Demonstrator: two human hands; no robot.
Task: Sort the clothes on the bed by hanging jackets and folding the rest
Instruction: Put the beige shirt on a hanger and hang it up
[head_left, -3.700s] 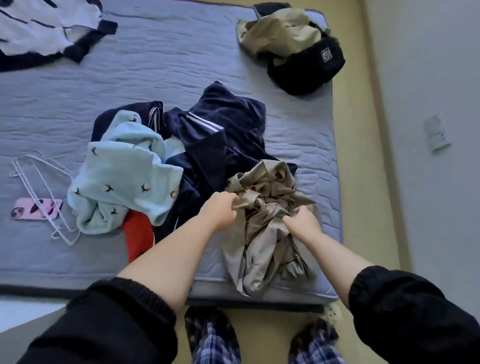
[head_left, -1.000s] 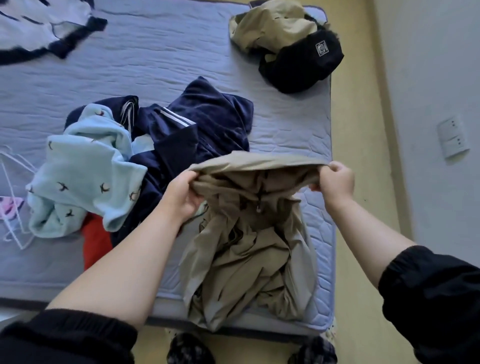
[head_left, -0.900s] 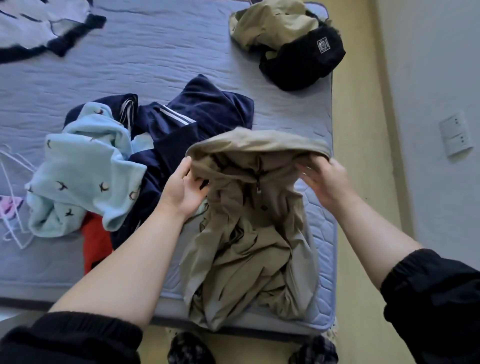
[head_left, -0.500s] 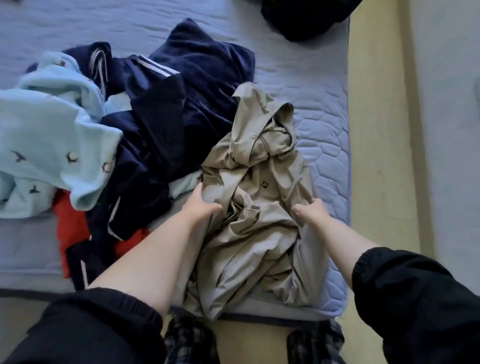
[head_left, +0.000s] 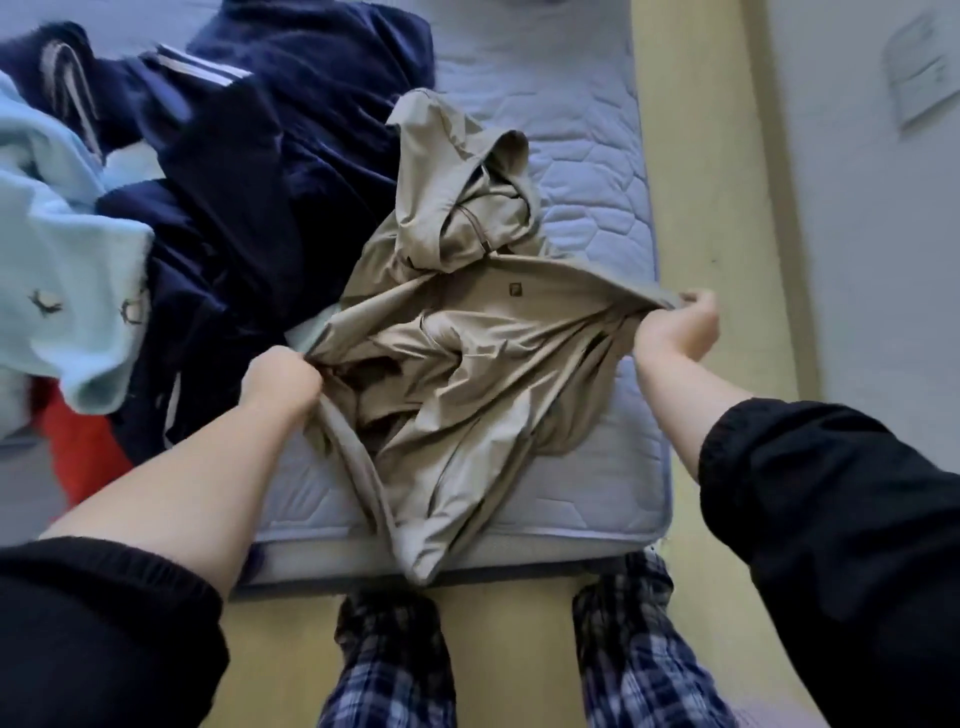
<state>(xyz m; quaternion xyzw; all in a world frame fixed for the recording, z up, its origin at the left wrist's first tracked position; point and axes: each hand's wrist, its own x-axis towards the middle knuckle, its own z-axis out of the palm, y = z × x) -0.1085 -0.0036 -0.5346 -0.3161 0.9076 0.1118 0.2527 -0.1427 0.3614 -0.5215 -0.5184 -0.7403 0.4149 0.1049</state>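
Both hands are closed on the jacket (head_left: 467, 364). My left hand (head_left: 283, 376) bunches a fistful of its tan cloth at the near left. My right hand (head_left: 675, 327) pinches the opposite edge, out past the side of the bed (head_left: 597, 467) and over the floor.

Half a second ago the two hands sat close together on a crumpled heap. Now they have drawn well apart and the cloth between them is pulled taut, so the chest with its small dark logo (head_left: 514, 289) lies open to me. The hood (head_left: 447, 171), which I held lifted a second ago, has flopped down on the mattress at the far end. The lower part trails off the near edge of the bed towards my feet.

Spread like this, I judge it a hooded jacket, so it belongs on a hanger rather than in a folded stack. No hanger is in view now, so I will have to find one. The shoulders also need finding under the twisted folds.

Beside it to the left lie a navy garment (head_left: 260, 182), partly under the jacket's edge, a pale blue fleece (head_left: 67, 249) and something red (head_left: 78, 447), all unsorted.
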